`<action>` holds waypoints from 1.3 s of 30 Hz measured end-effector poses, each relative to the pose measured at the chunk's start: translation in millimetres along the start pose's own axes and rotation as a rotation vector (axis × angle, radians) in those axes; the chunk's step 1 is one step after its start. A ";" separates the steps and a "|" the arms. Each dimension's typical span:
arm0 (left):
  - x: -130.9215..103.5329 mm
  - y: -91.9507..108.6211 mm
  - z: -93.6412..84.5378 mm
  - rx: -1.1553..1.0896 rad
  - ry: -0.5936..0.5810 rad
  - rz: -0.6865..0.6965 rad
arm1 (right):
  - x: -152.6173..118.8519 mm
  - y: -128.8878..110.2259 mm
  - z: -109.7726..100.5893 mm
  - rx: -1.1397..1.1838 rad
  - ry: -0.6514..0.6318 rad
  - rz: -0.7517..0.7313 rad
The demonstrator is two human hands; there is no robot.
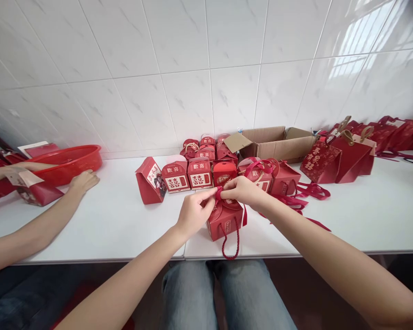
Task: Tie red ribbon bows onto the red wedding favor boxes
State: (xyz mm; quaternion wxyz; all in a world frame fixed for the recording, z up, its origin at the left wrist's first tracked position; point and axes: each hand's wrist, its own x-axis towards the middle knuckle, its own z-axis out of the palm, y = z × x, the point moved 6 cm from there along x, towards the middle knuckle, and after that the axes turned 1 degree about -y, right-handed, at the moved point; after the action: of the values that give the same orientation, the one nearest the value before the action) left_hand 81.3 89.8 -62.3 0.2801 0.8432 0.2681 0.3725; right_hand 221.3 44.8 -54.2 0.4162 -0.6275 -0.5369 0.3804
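Note:
A red gift box with a twisted cord handle stands near the table's front edge, between my two hands. My left hand pinches a dark red ribbon over the top of this box. From the other side my right hand has its fingers closed on the same ribbon. The fingertips of both hands meet at the ribbon, and its exact knot or loop is partly covered. Just behind stand several red boxes with white labels and Chinese characters.
An open cardboard box stands against the tiled wall. Loose ribbons lie to the right, near tall red gift bags. At left, a co-worker's hand rests beside a red plastic basin. Another red box stands left of centre.

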 end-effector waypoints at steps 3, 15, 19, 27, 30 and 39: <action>-0.1 0.3 -0.2 0.000 -0.047 0.075 | 4.6 -0.3 -1.6 -0.001 -0.077 0.013; 15.7 -3.5 -4.2 -0.109 -0.182 0.097 | 14.2 -8.4 0.8 -0.179 -0.361 0.011; 22.1 -4.2 -3.5 -0.110 -0.193 0.084 | 11.0 -6.3 0.0 -0.156 -0.357 -0.024; 16.9 4.8 -5.8 0.059 -0.165 0.078 | -1.0 -0.4 0.5 -0.031 -0.214 -0.066; 15.5 11.4 -9.9 0.142 -0.188 0.094 | -3.5 1.2 -0.5 -0.032 -0.117 -0.049; 9.8 -8.0 -40.0 0.197 -0.189 0.018 | -15.0 25.5 -19.9 -0.067 0.055 0.030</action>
State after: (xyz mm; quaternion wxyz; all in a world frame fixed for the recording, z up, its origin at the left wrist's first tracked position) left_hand 53.9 112.7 -40.4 0.2166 0.9003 0.2684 0.2657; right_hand 246.8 25.8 -70.3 0.4037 -0.6592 -0.5284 0.3511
